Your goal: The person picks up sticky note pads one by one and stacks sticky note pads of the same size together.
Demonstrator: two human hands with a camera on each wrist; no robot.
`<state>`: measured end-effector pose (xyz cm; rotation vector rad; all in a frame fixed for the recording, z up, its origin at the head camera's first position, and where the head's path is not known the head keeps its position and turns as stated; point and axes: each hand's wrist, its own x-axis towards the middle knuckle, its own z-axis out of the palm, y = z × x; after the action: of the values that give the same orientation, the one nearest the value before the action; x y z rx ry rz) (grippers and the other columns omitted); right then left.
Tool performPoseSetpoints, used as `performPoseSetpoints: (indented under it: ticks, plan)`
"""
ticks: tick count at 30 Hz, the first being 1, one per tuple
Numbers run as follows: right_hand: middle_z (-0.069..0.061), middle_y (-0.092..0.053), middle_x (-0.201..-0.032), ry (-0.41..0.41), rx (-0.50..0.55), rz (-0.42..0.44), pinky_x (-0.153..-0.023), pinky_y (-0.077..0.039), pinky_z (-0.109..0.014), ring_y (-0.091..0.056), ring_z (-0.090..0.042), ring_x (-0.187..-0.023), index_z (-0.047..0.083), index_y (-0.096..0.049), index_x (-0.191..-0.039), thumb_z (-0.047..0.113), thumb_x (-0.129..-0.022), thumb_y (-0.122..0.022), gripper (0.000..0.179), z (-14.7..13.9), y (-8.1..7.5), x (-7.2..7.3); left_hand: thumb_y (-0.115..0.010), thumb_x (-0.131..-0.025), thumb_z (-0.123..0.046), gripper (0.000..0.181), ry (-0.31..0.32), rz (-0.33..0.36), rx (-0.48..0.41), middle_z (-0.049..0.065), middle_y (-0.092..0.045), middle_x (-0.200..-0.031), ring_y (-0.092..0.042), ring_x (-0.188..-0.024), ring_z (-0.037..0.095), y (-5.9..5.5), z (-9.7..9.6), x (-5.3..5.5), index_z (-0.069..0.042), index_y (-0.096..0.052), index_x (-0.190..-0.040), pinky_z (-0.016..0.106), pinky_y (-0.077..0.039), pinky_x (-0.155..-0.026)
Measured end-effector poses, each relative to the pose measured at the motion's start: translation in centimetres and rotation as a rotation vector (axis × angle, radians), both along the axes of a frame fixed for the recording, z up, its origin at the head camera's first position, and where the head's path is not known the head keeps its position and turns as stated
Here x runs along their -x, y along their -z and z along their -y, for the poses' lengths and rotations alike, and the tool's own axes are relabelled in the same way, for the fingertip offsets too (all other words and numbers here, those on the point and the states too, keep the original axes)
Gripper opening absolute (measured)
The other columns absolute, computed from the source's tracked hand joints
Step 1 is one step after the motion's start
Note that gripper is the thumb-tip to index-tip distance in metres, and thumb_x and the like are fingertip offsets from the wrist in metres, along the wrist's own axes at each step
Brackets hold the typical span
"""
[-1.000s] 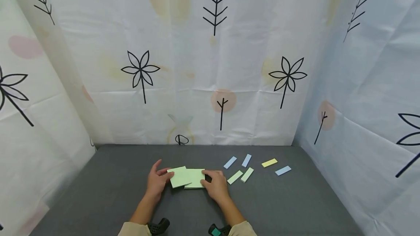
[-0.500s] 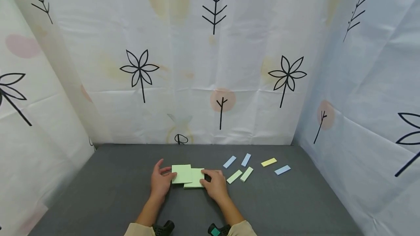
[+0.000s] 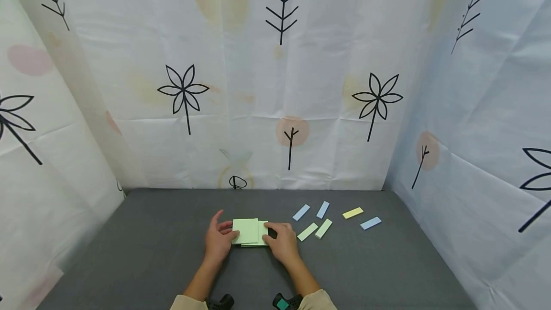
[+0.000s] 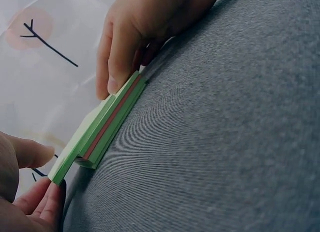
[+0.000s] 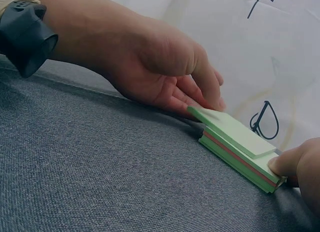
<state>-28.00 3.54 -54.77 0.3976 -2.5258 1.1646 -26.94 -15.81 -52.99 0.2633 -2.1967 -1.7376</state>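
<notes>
A pale green square sticky-note pad (image 3: 245, 231) lies over a lower stack of sticky notes (image 3: 262, 229), shifted to the left of it. Green layers with a reddish one between them show along the side of the stack (image 5: 235, 154) in the right wrist view. My left hand (image 3: 218, 241) pinches the upper pad at its left end, thumb above and fingers below. That end juts past the stack and is raised off the table. On the other side, my right hand (image 3: 282, 243) holds the right edge of the lower stack with thumb and fingers.
Right of the hands, small sticky-note strips lie scattered on the grey table (image 3: 150, 252): blue strips (image 3: 301, 212), green strips (image 3: 307, 232) and one yellow strip (image 3: 353, 213). A patterned white curtain (image 3: 241, 147) encloses the back and sides.
My left hand has moved right with the upper pad, which has straightened from a tilt and now covers more of the lower stack. The right hand stays in place.
</notes>
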Motion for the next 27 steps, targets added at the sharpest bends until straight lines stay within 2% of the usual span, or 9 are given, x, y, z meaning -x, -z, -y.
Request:
performPoseSetpoints:
  ticks: [5,9,15,22,25,27]
  plan:
    - [-0.007,-0.068,-0.107,-0.001,0.003,0.002,-0.088,-0.041,-0.055,-0.055,-0.031,-0.106,0.013,-0.073,-0.114,0.017,-0.083,-0.076,0.032,-0.1,-0.1,0.0,-0.075,-0.076,0.006,0.079,0.006,0.012,0.047,0.024,-0.064,-0.113,-0.063,-0.092,0.032,0.0,-0.5,-0.2,-0.001,-0.037,-0.145,0.032,-0.051,-0.071]
    - [-0.008,-0.067,-0.107,-0.004,0.008,0.001,-0.088,-0.041,-0.056,-0.055,-0.031,-0.106,0.012,-0.073,-0.114,0.017,-0.083,-0.077,0.032,-0.1,-0.1,0.0,-0.075,-0.077,0.005,0.080,0.042,0.015,0.079,0.024,-0.063,-0.116,-0.063,-0.093,0.031,-0.1,-0.9,-0.5,-0.002,-0.036,-0.147,0.032,-0.051,-0.070]
    - [-0.009,-0.067,-0.108,-0.021,0.014,0.011,-0.089,-0.040,-0.058,-0.055,-0.033,-0.107,0.011,-0.072,-0.115,0.018,-0.084,-0.076,0.032,-0.2,-0.1,0.0,-0.076,-0.074,0.003,0.082,0.068,-0.002,0.196,0.021,-0.064,-0.116,-0.064,-0.086,0.025,0.1,-0.9,-0.9,-0.004,-0.038,-0.146,0.033,-0.051,-0.065]
    - [-0.011,-0.064,-0.110,-0.011,0.036,0.031,-0.088,-0.041,-0.057,-0.055,-0.034,-0.107,0.011,-0.069,-0.122,0.019,-0.084,-0.076,0.039,-0.3,-0.2,0.0,-0.077,-0.075,-0.001,0.080,0.055,-0.011,0.303,0.014,-0.064,-0.112,-0.061,-0.080,0.020,0.3,-1.2,-1.3,-0.008,-0.041,-0.145,0.034,-0.047,-0.065]
    - [-0.008,-0.066,-0.109,-0.004,0.072,0.041,-0.088,-0.042,-0.056,-0.055,-0.034,-0.106,0.010,-0.067,-0.123,0.017,-0.084,-0.075,0.040,-0.2,-0.2,0.0,-0.077,-0.075,0.000,0.078,0.042,-0.028,0.362,0.014,-0.063,-0.110,-0.059,-0.077,0.019,0.4,-1.5,-1.5,-0.007,-0.042,-0.145,0.035,-0.046,-0.064]
    - [-0.004,-0.068,-0.104,0.016,0.131,0.048,-0.088,-0.043,-0.054,-0.057,-0.032,-0.105,0.009,-0.067,-0.121,0.014,-0.085,-0.074,0.038,-0.1,-0.3,0.1,-0.077,-0.074,0.000,0.078,0.025,-0.043,0.390,0.014,-0.063,-0.107,-0.059,-0.076,0.019,0.5,-1.6,-1.5,-0.006,-0.043,-0.144,0.036,-0.046,-0.064]
